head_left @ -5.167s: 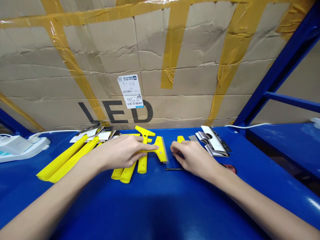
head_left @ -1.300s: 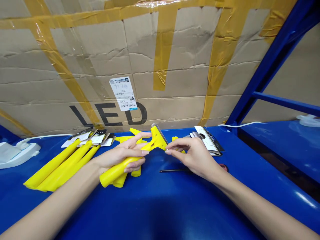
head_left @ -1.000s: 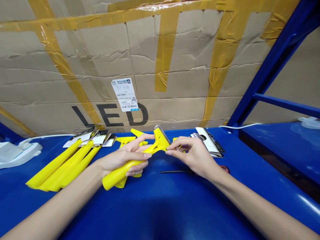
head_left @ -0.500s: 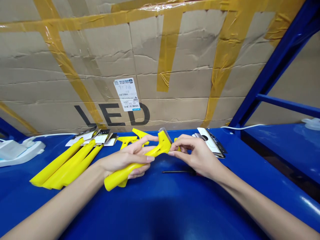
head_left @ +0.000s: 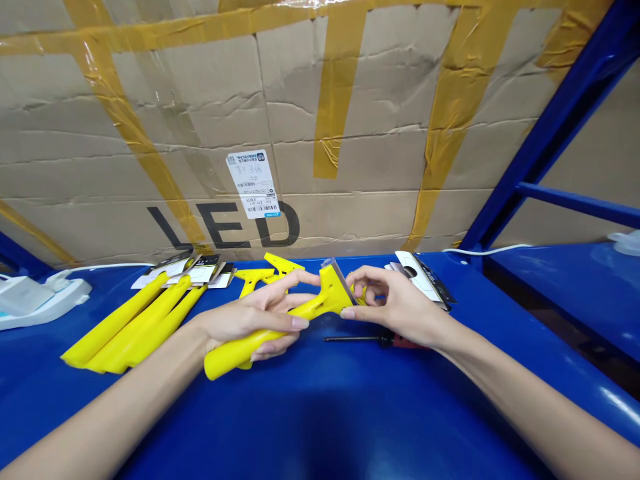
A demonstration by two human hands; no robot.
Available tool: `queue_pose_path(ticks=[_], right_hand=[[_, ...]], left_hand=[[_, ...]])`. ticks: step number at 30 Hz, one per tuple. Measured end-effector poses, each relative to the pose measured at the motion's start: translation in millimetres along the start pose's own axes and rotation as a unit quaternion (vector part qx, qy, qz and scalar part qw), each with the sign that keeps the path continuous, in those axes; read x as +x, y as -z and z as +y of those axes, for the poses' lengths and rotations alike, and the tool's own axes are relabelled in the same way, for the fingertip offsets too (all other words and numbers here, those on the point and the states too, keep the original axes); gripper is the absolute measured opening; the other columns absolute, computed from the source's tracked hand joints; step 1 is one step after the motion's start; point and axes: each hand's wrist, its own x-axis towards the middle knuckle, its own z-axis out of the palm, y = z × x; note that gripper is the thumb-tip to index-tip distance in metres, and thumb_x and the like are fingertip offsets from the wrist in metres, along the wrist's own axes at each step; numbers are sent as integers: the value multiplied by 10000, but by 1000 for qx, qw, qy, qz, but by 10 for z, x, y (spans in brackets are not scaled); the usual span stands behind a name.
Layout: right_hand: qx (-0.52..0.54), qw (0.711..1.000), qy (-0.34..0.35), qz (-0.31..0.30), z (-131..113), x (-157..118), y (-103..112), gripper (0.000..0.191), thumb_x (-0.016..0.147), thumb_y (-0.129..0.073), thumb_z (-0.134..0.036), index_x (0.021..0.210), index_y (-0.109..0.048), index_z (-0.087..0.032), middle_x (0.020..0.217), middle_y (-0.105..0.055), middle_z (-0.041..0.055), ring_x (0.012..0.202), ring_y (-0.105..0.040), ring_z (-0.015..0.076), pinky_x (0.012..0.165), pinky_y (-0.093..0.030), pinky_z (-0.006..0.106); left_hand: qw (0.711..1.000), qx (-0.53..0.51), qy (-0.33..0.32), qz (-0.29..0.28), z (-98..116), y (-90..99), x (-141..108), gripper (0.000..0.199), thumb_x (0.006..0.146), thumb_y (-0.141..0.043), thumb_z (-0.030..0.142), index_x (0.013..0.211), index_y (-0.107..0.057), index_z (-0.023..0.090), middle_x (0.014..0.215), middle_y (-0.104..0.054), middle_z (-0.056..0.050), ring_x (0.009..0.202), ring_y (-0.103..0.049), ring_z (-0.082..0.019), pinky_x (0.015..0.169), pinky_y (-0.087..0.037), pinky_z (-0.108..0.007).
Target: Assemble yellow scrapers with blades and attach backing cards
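A yellow scraper point(head_left: 245, 348) with a grey, partly see-through blade strip point(head_left: 343, 277) lies across my left hand point(head_left: 260, 317), its head pointing up and right. The fingers of that hand are wrapped round the handle. My right hand point(head_left: 390, 300) is closed in a pinch at the lower corner of the scraper head. A tiny dark spot shows by its thumb tip, but what the fingers hold is hidden. Behind these fingers part of another yellow piece shows. Beneath the right hand lies a screwdriver point(head_left: 385, 339) with a dark shaft and a red and black handle.
Carded yellow scrapers point(head_left: 135, 327) lie in a pile at left, and loose yellow scraper heads point(head_left: 253, 277) at the back. White and black cards point(head_left: 425, 280) lie at right. A white power strip point(head_left: 65, 303), a taped carton point(head_left: 300, 127) and a blue rack post point(head_left: 535, 140) border the blue surface.
The scraper head has turned slightly, showing more of its blade side. My right hand has shifted a little up and right, and more of the screwdriver handle shows.
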Motion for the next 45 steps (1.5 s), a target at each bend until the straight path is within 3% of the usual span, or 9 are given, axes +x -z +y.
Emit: queue_pose_path(ticks=[4,8,11,18,20,23,27,34,45], right_hand=[[-35,999,10,-3,-10,-2,-18,246,752,-810,-349,859,-656,-190,682,-501,-64,570,-381,95,528,-313,256],[-40,999,3,23,1,13,-11,273,731,-827,-396,790,-664,-185,589,-437,-80,551,-352,99,527,-289,266],[-49,999,-2,23,9,11,-10,289,719,-835,-400,823,-677,-182,630,-479,-70,554,-365,97,532,-303,269],[-60,995,8,84,37,34,10,505,711,-826,-499,1090,-689,-195,845,-671,10,657,-548,142,605,-449,286],[-97,990,14,103,42,33,27,406,802,-748,-478,1080,-697,-186,838,-700,32,648,-580,155,600,-463,294],[-277,956,38,91,47,8,38,133,884,-634,-274,886,-738,-191,804,-713,47,679,-613,183,626,-446,315],[-424,904,34,37,15,-30,-21,162,859,-617,-161,862,-770,-214,876,-734,58,811,-661,239,705,-451,346],[-525,851,3,-1,-59,6,-143,256,954,-517,-230,905,-765,-190,929,-730,115,844,-697,289,648,-435,357],[-554,832,-22,0,-120,10,-160,250,955,-514,-214,933,-761,-184,961,-734,107,869,-706,272,670,-446,338]], left_hand=[[1000,14,-6,-6,-20,-5,25,452,920,-638,128,1289,-460,320,1086,-603,-6,437,-471,-3,365,-372,-139],[1000,7,-16,-7,-16,-10,25,473,920,-642,130,1309,-454,324,1015,-604,9,435,-461,-4,368,-361,-132],[1000,11,-10,-1,-11,-25,24,525,914,-647,130,1351,-433,326,1064,-602,-7,440,-464,-2,368,-372,-138],[999,-10,-27,36,10,-43,49,592,928,-659,175,1417,-351,299,661,-519,88,393,-370,-35,366,-315,-135],[997,-11,-38,62,21,5,56,618,921,-674,187,1423,-333,299,618,-506,96,388,-373,-40,375,-296,-137],[992,-6,-55,112,25,107,62,624,909,-692,201,1417,-342,294,566,-479,101,389,-395,-49,389,-273,-143],[988,-2,-63,140,13,182,68,625,901,-701,204,1413,-356,297,545,-474,96,403,-418,-58,415,-277,-151],[988,11,-45,145,14,113,87,649,896,-707,229,1413,-318,270,543,-486,95,395,-401,-62,406,-295,-159],[990,26,-32,135,30,82,70,790,917,-665,211,1533,-174,269,530,-507,87,400,-404,-70,413,-337,-159]])
